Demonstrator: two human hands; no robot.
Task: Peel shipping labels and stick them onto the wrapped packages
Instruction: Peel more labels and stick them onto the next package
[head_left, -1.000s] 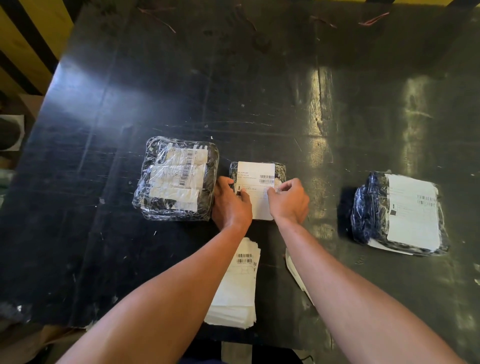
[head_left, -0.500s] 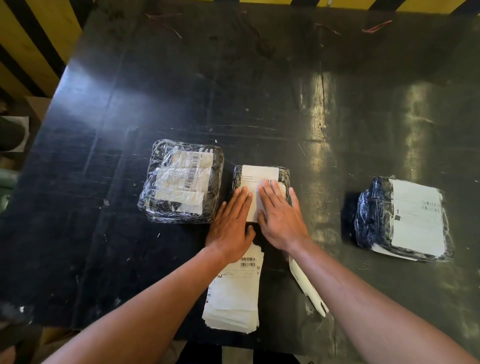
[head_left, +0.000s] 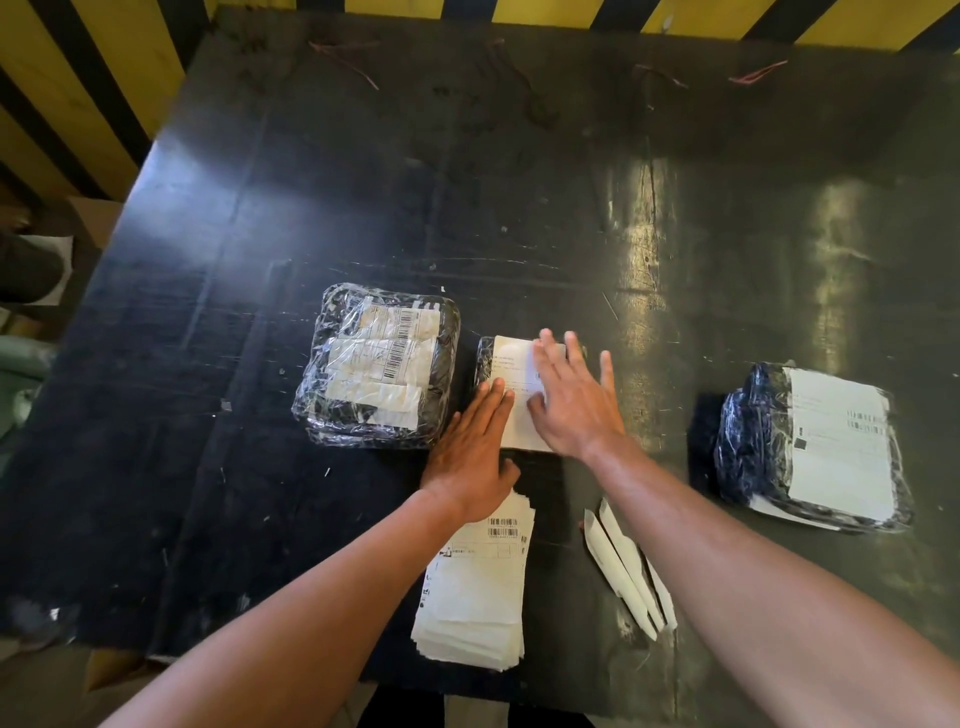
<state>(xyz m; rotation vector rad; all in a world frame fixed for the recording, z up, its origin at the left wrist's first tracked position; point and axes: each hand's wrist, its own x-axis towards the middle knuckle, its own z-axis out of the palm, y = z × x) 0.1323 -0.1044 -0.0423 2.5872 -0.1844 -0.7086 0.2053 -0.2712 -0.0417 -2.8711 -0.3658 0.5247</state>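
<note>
Dark scuffed tabletop (head_left: 311, 197), yellow-black striped wall behind it. Far left, off the tabletop edge: some boxes and clutter, too dim to identify. Left-centre on the tabletop: clear-wrapped package (head_left: 378, 366), flat, several barcode slips visible under the film. Just right of it, close but whether touching I can't tell: small wrapped package (head_left: 485, 358) with a white shipping label (head_left: 511, 384) lying on top, covering most of its upper face. Left hand (head_left: 475, 452) is flat, fingers straight and together, fingertips on the label's lower left part, palm over the package's near edge. Right hand (head_left: 574, 400) is also flat, fingers spread and straight, pressing on the label's right half, fingertips reaching past its far edge. Neither hand grips anything; both are open palms down. Near edge, below the left wrist: stack of unpeeled labels (head_left: 475, 587), fanned a little, barcode on the top sheet, its far end partly under the wrist. Right of the stack, between the two forearms: a few white backing strips (head_left: 623, 571), lying loose and overlapping. Far right, well apart from the hands: third wrapped package (head_left: 753, 447), dark contents, large white label (head_left: 836, 441) on its top face. Thin reddish scraps (head_left: 756, 73) lie along the far edge of the tabletop.
</note>
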